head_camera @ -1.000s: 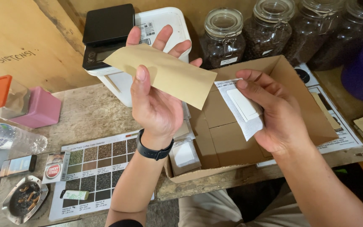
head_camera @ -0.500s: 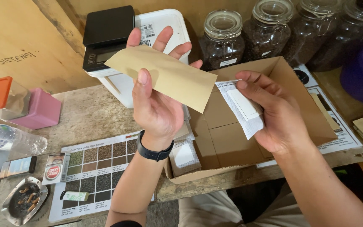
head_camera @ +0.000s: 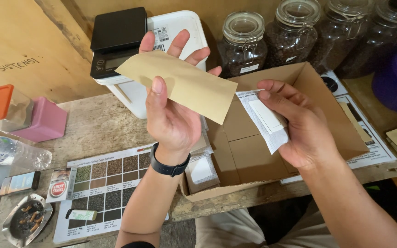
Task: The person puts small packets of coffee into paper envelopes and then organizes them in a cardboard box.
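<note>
The brown paper envelope (head_camera: 180, 85) sits up in your left hand (head_camera: 173, 115), thumb pressed on its front and fingers spread behind it, just above the open cardboard box (head_camera: 299, 115). Just beside it, your right hand (head_camera: 299, 128) is curled around a white filter bag (head_camera: 265, 119), its corner nearly touching the envelope's edge, over the box

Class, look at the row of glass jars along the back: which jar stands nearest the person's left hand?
The leftmost jar, with the clear clamp lid and dark contents. It stands just right of the left hand; the other jars lie further right.
</note>
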